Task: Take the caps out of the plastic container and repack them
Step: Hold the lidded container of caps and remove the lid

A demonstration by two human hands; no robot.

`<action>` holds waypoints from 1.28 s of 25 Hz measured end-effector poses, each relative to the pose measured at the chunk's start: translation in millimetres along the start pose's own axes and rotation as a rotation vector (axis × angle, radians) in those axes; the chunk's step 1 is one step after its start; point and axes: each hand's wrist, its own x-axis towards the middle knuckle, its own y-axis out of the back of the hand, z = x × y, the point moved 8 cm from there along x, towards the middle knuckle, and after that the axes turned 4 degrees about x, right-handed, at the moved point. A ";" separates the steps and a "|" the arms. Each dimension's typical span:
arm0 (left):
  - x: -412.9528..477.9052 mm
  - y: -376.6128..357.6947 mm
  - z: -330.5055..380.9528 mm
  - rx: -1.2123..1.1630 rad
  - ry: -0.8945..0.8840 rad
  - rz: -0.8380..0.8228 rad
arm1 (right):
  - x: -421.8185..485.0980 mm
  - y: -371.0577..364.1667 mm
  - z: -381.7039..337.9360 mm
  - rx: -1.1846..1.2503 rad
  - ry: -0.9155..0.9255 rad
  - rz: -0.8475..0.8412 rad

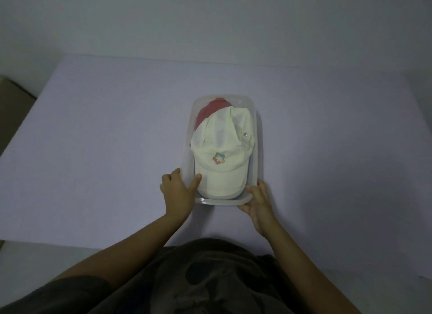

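Gripping the near left corner of the clear plastic container with the left hand, with thumb over the rim and against the brim of the cream cap, and with fingers curled on the outer wall. Clamping the near right corner with the right hand, with thumb on the rim and fingers wrapped round the corner. Sitting flat near the middle of the lavender counter, long side running away from the person. Holding two caps inside: cream cap on top, brim toward the person, with a multicoloured logo on the front panel; red cap underneath, showing only at the far left end. Showing a dark shirt along the bottom edge.
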 end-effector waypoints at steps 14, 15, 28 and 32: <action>9.4 -8.0 -12.6 -0.216 0.327 -0.091 | -5.3 3.5 -8.7 -0.538 0.081 0.115; 9.8 -7.5 -11.4 -0.223 0.334 -0.109 | -5.9 2.6 -9.3 -0.542 0.087 0.117; 23.1 -15.1 -9.2 -0.193 0.398 -0.329 | 8.4 4.5 -29.0 -0.658 0.153 0.194; 19.0 -16.7 -5.4 -0.222 0.476 -0.401 | 6.7 3.5 -32.1 -0.669 0.145 0.207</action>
